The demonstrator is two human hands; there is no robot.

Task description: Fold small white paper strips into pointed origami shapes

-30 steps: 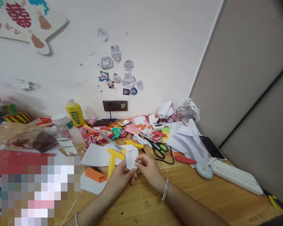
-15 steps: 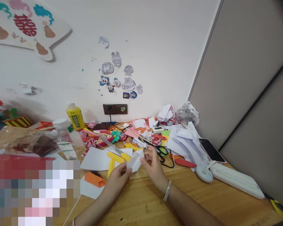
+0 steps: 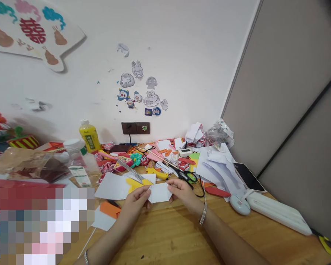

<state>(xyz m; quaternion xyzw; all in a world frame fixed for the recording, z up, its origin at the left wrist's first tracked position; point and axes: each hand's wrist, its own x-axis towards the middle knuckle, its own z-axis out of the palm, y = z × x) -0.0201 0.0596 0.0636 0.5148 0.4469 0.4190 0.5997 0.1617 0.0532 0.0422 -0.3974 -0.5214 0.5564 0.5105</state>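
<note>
- Between the two sets of fingertips, a small white paper [image 3: 160,193] is held crosswise, its broad face toward the camera and its ends slanted.
- At its left end, the left hand [image 3: 138,198] pinches it, thumb on the near side, other fingers partly hidden behind.
- At its right end, the right hand [image 3: 183,193] pinches it too, thumb and forefinger on the edge.
- Under the fingers is the wooden table [image 3: 160,235]; whether the paper touches it, I cannot tell.
- Just beyond the left fingers lie yellow paper [image 3: 131,185], a white sheet [image 3: 110,186] and metal rods [image 3: 130,170].
- Left of the left hand, an orange fold [image 3: 110,209] rests on a white card [image 3: 103,220].
- Just beyond the right fingers lie black scissors [image 3: 191,177].
- Past both hands is a curved yellow thing [image 3: 158,174], then a heap of scraps.
- Farther off, left of the fingers, stand a clear jar [image 3: 76,159] and a yellow bottle [image 3: 90,138].
- Well right of the fingers are a long white device [image 3: 278,213] and a tablet [image 3: 249,177].
- Farthest away, stickers [image 3: 151,98] dot the wall [image 3: 193,66].
</note>
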